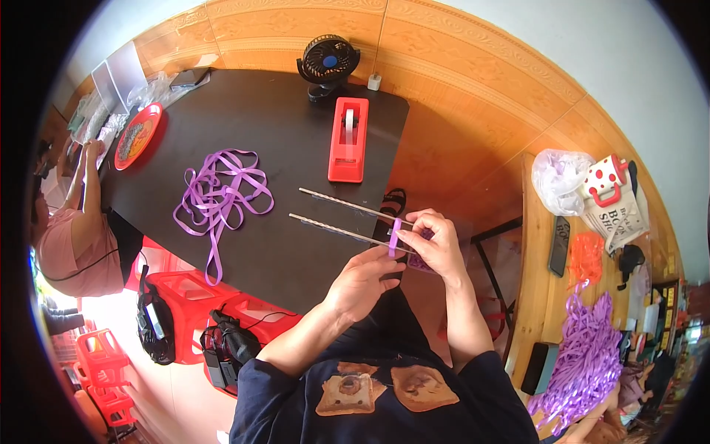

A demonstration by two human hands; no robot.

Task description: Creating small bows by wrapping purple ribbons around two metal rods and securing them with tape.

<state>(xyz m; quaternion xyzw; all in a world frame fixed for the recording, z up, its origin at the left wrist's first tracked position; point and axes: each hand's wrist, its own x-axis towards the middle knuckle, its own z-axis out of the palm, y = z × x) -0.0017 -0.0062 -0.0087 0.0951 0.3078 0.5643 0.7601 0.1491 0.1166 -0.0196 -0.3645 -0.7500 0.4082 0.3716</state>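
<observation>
Two thin, twisted pale rods (336,226) stick out side by side over the table's near right edge. A purple ribbon (395,238) is wrapped across both of them close to my hands. My right hand (436,243) pinches the ribbon beside the far rod, thumb against fingers. Below the near rod is my left hand (362,285), its fingers stretched out with the tips touching the ribbon's lower end and its thumb apart. On the dark table (288,133), to the left, lies a loose tangle of purple ribbon (222,185).
A red tape dispenser (347,140) and a black fan (328,63) stand toward the back. At far left are a red plate (138,137) and another person (78,237). Right, a wooden bench (534,296) holds a heap of purple ribbon (584,355). Red stools (194,296) stand left.
</observation>
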